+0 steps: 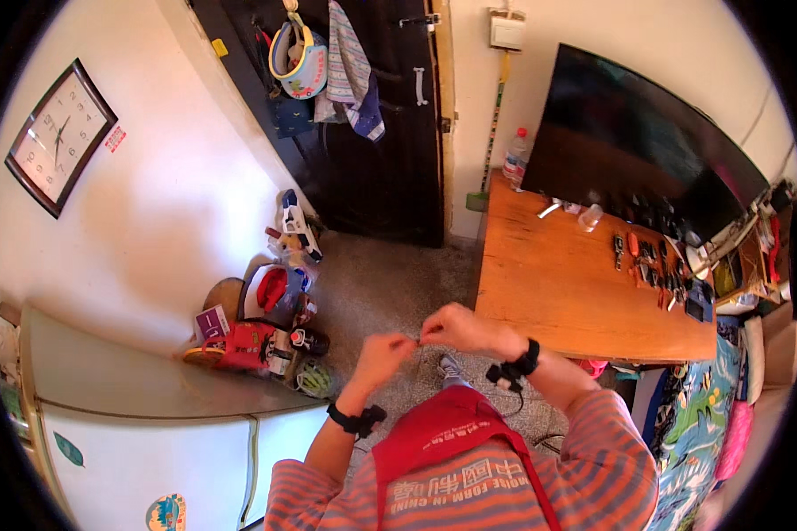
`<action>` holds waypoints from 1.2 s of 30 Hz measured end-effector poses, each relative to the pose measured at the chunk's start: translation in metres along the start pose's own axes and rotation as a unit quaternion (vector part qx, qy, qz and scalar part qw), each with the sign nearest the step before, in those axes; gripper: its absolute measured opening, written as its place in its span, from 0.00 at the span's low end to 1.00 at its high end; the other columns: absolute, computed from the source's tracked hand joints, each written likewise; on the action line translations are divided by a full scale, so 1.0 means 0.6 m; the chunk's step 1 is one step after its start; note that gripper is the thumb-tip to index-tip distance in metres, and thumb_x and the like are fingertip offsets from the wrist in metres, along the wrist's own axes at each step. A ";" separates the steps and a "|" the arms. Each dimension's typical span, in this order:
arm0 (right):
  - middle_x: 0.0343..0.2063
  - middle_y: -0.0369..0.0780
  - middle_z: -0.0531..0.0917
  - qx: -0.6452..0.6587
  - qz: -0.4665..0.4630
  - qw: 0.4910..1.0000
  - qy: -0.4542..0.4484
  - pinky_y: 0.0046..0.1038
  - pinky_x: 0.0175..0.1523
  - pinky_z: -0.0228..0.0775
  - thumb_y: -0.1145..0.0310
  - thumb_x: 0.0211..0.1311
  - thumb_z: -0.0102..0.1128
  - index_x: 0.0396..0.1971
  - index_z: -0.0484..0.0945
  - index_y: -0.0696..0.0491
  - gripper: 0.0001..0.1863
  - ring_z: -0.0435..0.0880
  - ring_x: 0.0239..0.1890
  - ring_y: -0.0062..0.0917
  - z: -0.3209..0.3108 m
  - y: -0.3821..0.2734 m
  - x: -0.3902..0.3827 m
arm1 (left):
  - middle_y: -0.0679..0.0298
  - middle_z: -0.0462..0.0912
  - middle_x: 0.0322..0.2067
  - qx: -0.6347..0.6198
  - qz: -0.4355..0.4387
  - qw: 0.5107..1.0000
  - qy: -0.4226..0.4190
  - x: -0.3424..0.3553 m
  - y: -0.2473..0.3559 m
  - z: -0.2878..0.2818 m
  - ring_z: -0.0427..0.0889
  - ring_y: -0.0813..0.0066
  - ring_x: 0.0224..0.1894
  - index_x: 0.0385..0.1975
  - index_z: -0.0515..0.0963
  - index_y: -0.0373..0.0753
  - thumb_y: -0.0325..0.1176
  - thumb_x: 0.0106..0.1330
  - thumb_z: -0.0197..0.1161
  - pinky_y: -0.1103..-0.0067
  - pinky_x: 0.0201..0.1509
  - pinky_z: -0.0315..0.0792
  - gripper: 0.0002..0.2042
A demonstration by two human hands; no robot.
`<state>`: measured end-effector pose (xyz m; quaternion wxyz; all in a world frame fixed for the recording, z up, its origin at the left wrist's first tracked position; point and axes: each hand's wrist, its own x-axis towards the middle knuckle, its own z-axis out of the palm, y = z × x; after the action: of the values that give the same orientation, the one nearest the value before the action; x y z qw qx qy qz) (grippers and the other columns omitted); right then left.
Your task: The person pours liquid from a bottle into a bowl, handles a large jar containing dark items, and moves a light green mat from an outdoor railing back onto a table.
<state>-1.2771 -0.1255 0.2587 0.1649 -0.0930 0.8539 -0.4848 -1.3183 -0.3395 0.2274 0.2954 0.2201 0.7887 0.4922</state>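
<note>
My left hand (pixel 384 361) and my right hand (pixel 462 328) meet in front of my body, above the floor. Both are closed in a pinch, fingertips almost touching. Between them shows a small, thin, dark thing (pixel 419 343), too small to name. Each wrist wears a black strap with a small device, the left strap (pixel 352 419) and the right strap (pixel 515 366). I wear a red apron (pixel 441 434) over a striped shirt. The wooden table (pixel 549 301) stands just to the right of my right hand.
On the table are a large black screen (pixel 638 142), a row of hand tools (pixel 655 265), a clear cup (pixel 590 218) and a bottle (pixel 515 155). To the left stand a fridge (pixel 150 451) and piled bags and a watermelon-patterned ball (pixel 313 379). A dark door (pixel 381 177) is ahead.
</note>
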 end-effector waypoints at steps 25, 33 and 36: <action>0.30 0.48 0.83 -0.140 0.026 0.867 0.479 0.38 0.42 0.74 0.65 0.55 0.63 0.29 0.81 0.56 0.09 0.82 0.37 0.44 -0.595 0.272 0.891 | 0.59 0.80 0.15 0.045 -0.256 0.943 0.207 0.196 -0.229 -0.385 0.79 0.73 0.18 0.23 0.80 0.31 0.42 0.64 0.61 0.77 0.24 0.70 0.17; 0.41 0.50 0.82 -0.105 -0.016 0.957 0.269 0.35 0.38 0.75 0.69 0.58 0.61 0.29 0.78 0.57 0.06 0.83 0.32 0.42 -0.379 0.077 0.722 | 0.49 0.83 0.30 0.121 -0.086 0.980 0.134 0.341 -0.272 -0.468 0.84 0.55 0.34 0.32 0.82 0.34 0.39 0.60 0.63 0.69 0.37 0.75 0.12; 0.38 0.50 0.84 0.067 -0.053 0.985 0.152 0.34 0.42 0.76 0.68 0.61 0.59 0.31 0.79 0.57 0.08 0.86 0.35 0.35 -0.342 0.036 0.658 | 0.49 0.83 0.31 0.099 -0.075 0.983 0.135 0.379 -0.246 -0.490 0.84 0.56 0.36 0.33 0.82 0.35 0.39 0.60 0.63 0.70 0.39 0.75 0.13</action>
<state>-1.7201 -0.0766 0.2621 0.0135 -0.0523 0.8286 -0.5573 -1.6930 -0.4465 0.1370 0.1990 0.1195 0.8805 0.4133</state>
